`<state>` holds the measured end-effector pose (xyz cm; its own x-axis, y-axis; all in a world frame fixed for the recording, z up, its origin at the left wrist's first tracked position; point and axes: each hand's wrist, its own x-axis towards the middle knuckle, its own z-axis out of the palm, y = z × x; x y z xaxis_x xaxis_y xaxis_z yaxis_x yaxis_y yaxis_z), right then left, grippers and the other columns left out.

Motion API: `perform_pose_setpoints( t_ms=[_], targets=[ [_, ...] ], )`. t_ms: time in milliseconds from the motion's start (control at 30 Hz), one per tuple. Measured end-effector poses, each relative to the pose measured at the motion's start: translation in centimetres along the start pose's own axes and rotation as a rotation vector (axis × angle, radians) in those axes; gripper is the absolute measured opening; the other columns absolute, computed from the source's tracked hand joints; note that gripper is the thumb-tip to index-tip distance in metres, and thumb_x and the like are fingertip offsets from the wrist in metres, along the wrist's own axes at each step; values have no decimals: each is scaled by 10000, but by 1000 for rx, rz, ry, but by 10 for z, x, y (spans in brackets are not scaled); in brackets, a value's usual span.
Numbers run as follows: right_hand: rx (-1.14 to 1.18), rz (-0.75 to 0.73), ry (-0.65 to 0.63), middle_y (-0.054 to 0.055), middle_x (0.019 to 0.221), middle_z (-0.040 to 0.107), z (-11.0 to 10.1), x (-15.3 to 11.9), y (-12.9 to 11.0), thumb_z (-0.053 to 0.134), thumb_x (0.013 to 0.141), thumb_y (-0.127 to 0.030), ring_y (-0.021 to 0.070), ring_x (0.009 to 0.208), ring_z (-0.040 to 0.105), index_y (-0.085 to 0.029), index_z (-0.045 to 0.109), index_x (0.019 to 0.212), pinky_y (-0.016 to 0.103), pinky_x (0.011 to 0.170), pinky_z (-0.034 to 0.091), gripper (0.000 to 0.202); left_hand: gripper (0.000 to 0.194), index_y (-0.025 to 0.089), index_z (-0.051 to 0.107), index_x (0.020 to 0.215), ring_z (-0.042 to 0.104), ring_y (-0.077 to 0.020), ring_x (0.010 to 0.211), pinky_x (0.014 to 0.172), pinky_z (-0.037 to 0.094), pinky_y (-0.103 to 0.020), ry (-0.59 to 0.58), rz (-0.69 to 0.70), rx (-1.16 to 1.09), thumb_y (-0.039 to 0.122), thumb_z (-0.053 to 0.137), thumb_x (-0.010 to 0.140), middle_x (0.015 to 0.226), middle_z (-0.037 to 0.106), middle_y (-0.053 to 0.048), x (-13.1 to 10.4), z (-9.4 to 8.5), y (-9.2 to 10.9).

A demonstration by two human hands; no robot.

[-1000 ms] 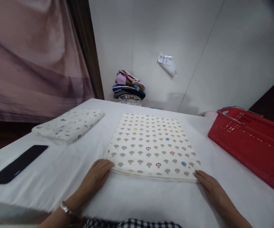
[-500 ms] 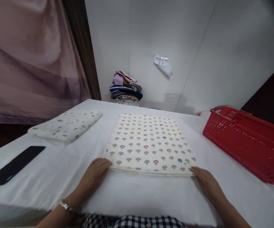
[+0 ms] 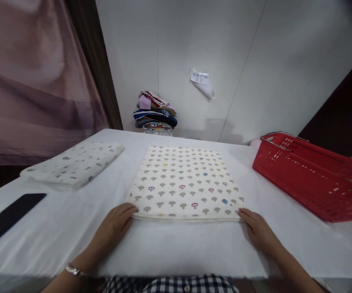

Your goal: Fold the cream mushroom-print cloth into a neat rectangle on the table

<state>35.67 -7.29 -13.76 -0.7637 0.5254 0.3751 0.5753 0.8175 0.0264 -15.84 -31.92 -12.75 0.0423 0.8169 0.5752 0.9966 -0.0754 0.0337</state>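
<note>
A white cloth printed with grey and coloured mushrooms lies folded flat in front of me, its layers showing along the near edge. My left hand grips its near left corner, fingers on top and the thumb out of sight. At the near right corner, my right hand pinches the cloth in the same way. Both corners rest on or just above the white-covered table; the exact gap cannot be made out.
Another folded white cloth with small dark prints lies at the left, behind a black phone. A red perforated basket stands on the right. Beyond the table are piled folded fabrics and a wall with a taped paper note.
The view has turned slightly to the right, so everything shifts left in the picture. Both hands stay at the same corners of the mushroom cloth, which looks unchanged.
</note>
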Motion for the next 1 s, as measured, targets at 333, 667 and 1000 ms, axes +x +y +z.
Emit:
perform_pose_setpoints(
  t_ms=[333,667,1000],
  targets=[
    [56,-269,152,66,1217,623,12,32,-54,462,844,-149,207,1140,566,-233,596,1194,415,992,406,384,267,194,617,1020,578,-208,1077,907,506,-381,8,-28,-17,130,447,825,1093,649,-71,6,-6,11],
    [283,-419,81,103,1254,581,19,96,-158,436,857,-105,211,1175,516,-188,586,1200,421,1038,377,383,270,200,617,1030,559,-200,1075,911,503,-379,-95,-122,-57,117,443,841,1099,629,-72,6,-11,18],
    [460,-474,-132,132,1240,560,18,152,-226,384,861,-110,242,1131,494,-127,504,1278,436,965,416,435,227,167,573,1057,516,-218,1098,930,477,-404,-103,-202,-113,137,466,859,1095,602,-91,9,-23,22]
  ],
)
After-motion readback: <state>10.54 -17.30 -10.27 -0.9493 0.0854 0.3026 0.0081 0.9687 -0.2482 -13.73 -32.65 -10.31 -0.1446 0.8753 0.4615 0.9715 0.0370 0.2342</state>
